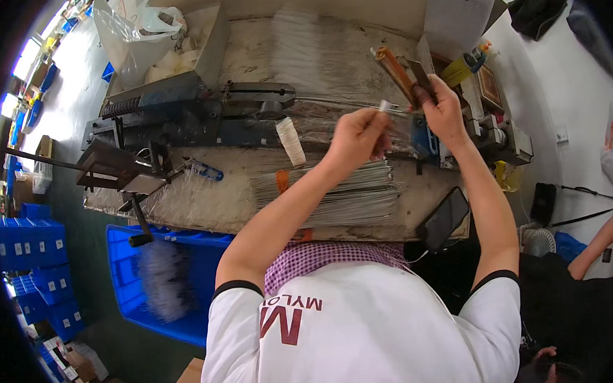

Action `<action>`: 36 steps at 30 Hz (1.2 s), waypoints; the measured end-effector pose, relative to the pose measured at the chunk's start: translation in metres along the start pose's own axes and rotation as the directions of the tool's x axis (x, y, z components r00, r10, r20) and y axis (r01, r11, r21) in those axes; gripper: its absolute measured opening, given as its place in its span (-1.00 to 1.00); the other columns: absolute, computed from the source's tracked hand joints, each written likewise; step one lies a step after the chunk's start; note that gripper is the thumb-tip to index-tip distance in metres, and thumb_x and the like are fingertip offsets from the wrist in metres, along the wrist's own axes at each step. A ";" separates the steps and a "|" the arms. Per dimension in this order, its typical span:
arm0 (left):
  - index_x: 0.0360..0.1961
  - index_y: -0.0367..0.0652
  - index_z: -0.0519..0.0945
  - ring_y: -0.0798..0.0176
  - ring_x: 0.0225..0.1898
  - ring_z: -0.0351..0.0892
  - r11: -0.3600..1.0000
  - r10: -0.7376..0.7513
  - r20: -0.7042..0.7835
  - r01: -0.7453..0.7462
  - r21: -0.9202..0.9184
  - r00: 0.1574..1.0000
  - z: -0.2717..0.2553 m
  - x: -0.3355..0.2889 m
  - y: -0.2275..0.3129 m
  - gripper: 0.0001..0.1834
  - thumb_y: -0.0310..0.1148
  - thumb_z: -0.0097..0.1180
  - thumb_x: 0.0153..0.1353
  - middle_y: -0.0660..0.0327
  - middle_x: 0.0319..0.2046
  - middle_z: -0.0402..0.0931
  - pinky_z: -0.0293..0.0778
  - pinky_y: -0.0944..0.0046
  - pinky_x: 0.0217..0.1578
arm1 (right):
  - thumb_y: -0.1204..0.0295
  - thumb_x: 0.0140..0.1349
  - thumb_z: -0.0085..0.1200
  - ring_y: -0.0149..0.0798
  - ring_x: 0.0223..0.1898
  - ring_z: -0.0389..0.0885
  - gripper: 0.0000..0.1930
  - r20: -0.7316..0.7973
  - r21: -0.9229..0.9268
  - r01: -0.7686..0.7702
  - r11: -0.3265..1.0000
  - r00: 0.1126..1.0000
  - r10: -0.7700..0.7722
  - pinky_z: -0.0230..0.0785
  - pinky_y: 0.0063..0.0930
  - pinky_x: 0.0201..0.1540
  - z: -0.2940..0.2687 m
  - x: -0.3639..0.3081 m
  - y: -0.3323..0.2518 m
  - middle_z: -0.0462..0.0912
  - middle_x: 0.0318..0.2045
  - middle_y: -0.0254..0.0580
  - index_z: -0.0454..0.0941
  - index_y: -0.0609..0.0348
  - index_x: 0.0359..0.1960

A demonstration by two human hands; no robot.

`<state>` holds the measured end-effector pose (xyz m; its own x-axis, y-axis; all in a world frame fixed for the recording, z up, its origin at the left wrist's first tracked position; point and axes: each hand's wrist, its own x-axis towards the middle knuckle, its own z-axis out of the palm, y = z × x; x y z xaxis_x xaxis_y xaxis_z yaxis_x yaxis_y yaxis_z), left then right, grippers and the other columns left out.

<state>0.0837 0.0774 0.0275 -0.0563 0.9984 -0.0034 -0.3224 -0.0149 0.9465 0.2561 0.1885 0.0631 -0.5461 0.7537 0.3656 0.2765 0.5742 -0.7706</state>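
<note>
My left hand (359,136) is closed in a pinch, and a small white piece (385,106) sticks up from its fingertips. To its right my right hand (444,113) grips a tool with two brown arms (396,72), one orange-brown and one darker and flat; its exact kind is unclear. A thin metal rod (337,101) runs from the dark bench fixture (249,129) toward both hands. Below the left hand lies a bundle of thin pale wires (344,197), with an orange strip (282,181) at its left end. A white wrapped cone (290,141) rests against the fixture.
A black phone (443,220) lies at the table's front right. A crank fixture (124,168) juts out at the left, above a blue bin (129,288). At the back stand an open box (211,52) and another wire bundle (307,48). Another person's arm (599,244) shows far right.
</note>
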 end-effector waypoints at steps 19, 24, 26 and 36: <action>-0.34 -0.36 0.48 0.28 -0.72 0.48 0.942 -0.331 -0.292 0.297 -0.155 0.897 -0.034 -0.018 0.042 -0.68 -0.27 -0.13 0.37 0.14 -0.65 0.49 0.34 0.36 -0.77 | 0.49 0.18 0.14 -0.55 -0.54 0.42 -0.86 0.485 0.045 -0.383 0.922 0.816 0.315 0.33 -0.55 -0.50 0.029 0.040 -0.028 0.46 -0.60 -0.39 0.46 0.30 -0.43; -0.35 -0.37 0.48 0.25 -0.70 0.53 0.934 -0.338 -0.303 0.279 -0.221 0.891 -0.033 -0.019 0.045 -0.65 -0.23 -0.12 0.36 0.14 -0.66 0.50 0.42 0.34 -0.74 | 0.49 0.15 0.18 -0.57 -0.53 0.46 -0.89 0.479 0.149 -0.466 0.872 0.805 0.349 0.40 -0.59 -0.50 0.018 0.042 -0.023 0.52 -0.54 -0.45 0.54 0.27 -0.35; -0.30 -0.40 0.47 0.18 -0.64 0.58 0.932 -0.339 -0.280 0.281 -0.227 0.898 -0.034 -0.020 0.042 -0.61 -0.17 -0.08 0.35 0.11 -0.62 0.52 0.54 0.29 -0.67 | 0.46 0.14 0.20 -0.56 -0.52 0.49 -0.85 0.510 0.123 -0.533 0.837 0.757 0.408 0.42 -0.58 -0.51 0.017 0.042 -0.023 0.56 -0.51 -0.42 0.57 0.25 -0.30; 0.09 -0.54 0.11 -0.08 0.24 0.18 0.643 -0.117 0.124 0.171 -0.746 0.985 -0.029 -0.016 0.018 -0.51 -0.47 0.00 0.28 -0.17 0.16 0.12 0.27 0.02 0.24 | 0.34 0.24 0.10 -0.52 -0.50 0.43 -0.75 0.314 -0.009 -0.384 0.923 0.875 0.367 0.24 -0.65 -0.52 0.012 0.038 -0.010 0.59 -0.43 -0.25 0.54 0.32 -0.22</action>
<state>0.0512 0.0600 0.0350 0.1000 0.9922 -0.0743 -0.9222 0.1204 0.3674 0.2229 0.2073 0.0782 -0.6251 0.7702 -0.1269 0.4719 0.2435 -0.8474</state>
